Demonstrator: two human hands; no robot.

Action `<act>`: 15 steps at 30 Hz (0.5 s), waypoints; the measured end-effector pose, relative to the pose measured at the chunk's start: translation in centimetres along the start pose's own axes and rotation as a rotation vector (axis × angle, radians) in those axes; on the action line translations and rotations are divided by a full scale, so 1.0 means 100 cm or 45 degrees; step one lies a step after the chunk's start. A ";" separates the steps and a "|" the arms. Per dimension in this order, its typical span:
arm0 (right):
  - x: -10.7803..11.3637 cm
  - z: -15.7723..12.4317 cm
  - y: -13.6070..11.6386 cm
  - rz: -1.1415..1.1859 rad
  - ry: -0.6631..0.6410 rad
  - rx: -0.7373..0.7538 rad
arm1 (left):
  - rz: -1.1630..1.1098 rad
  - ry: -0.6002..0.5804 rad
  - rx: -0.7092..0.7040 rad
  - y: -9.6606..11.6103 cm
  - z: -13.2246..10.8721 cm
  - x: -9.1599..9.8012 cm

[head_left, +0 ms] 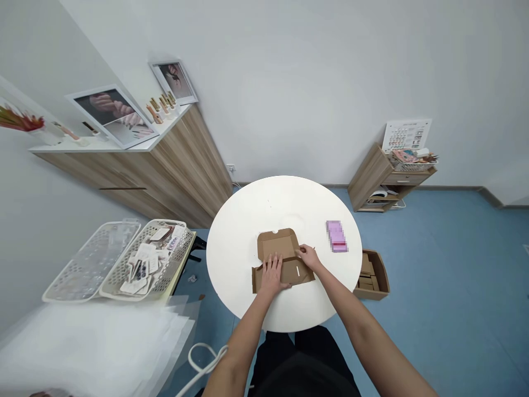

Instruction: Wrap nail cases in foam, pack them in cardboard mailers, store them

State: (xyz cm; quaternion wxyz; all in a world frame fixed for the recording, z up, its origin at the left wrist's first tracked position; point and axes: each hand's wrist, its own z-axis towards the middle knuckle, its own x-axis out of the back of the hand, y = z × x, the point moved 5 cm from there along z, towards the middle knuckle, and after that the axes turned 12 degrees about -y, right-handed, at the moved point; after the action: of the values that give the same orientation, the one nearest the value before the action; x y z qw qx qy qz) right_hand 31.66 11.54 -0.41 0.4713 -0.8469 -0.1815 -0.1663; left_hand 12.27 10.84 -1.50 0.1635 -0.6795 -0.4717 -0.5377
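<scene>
An unfolded brown cardboard box lies on the white round table in front of me, its lid panel spread toward the far side. My left hand rests flat on its left half, fingers stretched out. At the right edge of the cardboard, near the fold, my right hand has its fingers pinched together; they seem to grip a side flap, partly hidden by the fingers. A small white strip shows on the near panel.
A pixelated purple item lies at the table's right. Below that edge, a carton holds folded cardboard. White baskets and clear plastic sheets are at left. A wooden cabinet and a small shelf unit stand by the wall.
</scene>
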 end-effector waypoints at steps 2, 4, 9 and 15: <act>0.007 -0.012 0.016 0.120 0.142 -0.046 | -0.012 -0.008 0.012 0.000 -0.001 -0.004; 0.008 -0.025 0.040 0.231 0.178 -0.200 | -0.017 0.000 0.015 0.001 -0.003 -0.008; -0.010 -0.052 0.077 0.431 0.025 -0.384 | -0.017 0.037 0.051 0.005 -0.009 -0.016; -0.028 -0.066 0.074 0.509 -0.004 -0.291 | -0.011 -0.048 0.063 0.009 -0.010 -0.016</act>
State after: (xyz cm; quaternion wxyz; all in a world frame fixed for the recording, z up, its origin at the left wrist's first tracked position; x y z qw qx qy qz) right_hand 31.88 1.85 -3.85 0.3956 -0.9141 0.0092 -0.0879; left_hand 12.50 8.88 -2.27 0.1689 -0.6831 -0.4907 -0.5139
